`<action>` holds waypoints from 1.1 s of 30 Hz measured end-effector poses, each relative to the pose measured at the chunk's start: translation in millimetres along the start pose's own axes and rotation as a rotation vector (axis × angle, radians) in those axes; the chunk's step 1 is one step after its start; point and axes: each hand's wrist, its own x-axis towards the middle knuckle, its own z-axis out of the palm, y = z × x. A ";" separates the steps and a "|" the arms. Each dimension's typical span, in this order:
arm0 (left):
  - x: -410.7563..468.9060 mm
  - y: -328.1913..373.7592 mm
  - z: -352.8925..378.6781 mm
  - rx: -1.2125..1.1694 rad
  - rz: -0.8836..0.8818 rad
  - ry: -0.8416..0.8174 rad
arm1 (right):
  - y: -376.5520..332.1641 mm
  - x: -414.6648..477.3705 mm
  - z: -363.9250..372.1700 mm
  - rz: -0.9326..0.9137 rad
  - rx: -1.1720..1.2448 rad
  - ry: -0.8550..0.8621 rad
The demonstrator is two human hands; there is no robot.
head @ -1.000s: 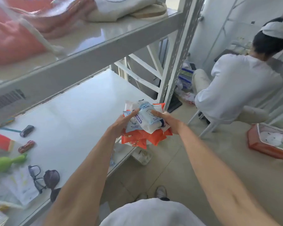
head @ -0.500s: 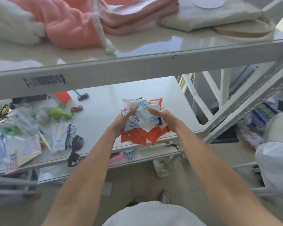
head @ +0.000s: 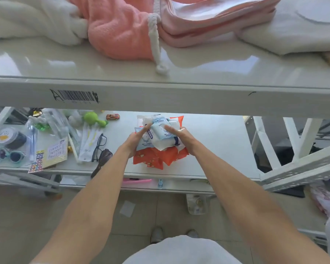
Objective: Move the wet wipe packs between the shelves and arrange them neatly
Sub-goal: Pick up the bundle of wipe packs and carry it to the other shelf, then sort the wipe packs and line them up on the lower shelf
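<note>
A stack of wet wipe packs is clamped between both my hands over the middle shelf. White-and-blue packs lie on top, orange packs underneath. My left hand grips the stack's left side with the thumb on top. My right hand holds the right side, fingers pressed on the top pack. Whether the stack's bottom touches the shelf I cannot tell.
The upper shelf crosses just above, carrying pink and white towels. Left of the stack lie glasses, sunglasses, a green toy, a toy car and packets. A white shelf post stands at the right.
I have turned left from the aisle to face the shelving, and both hands have carried the stack in over the middle shelf, under the upper shelf's edge.
</note>
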 end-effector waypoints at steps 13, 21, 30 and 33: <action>31.2 7.4 -15.0 0.096 -0.044 0.132 | 30.6 52.9 4.3 0.112 -0.010 0.272; 15.4 11.4 -8.9 0.120 0.089 0.196 | -20.0 9.3 -0.8 0.010 -0.277 0.132; -14.3 16.8 9.8 0.155 0.179 0.398 | -33.8 -7.5 22.0 -0.132 -0.466 0.135; -22.9 13.6 13.0 0.160 0.189 0.441 | -32.2 -11.6 25.5 -0.151 -0.487 0.171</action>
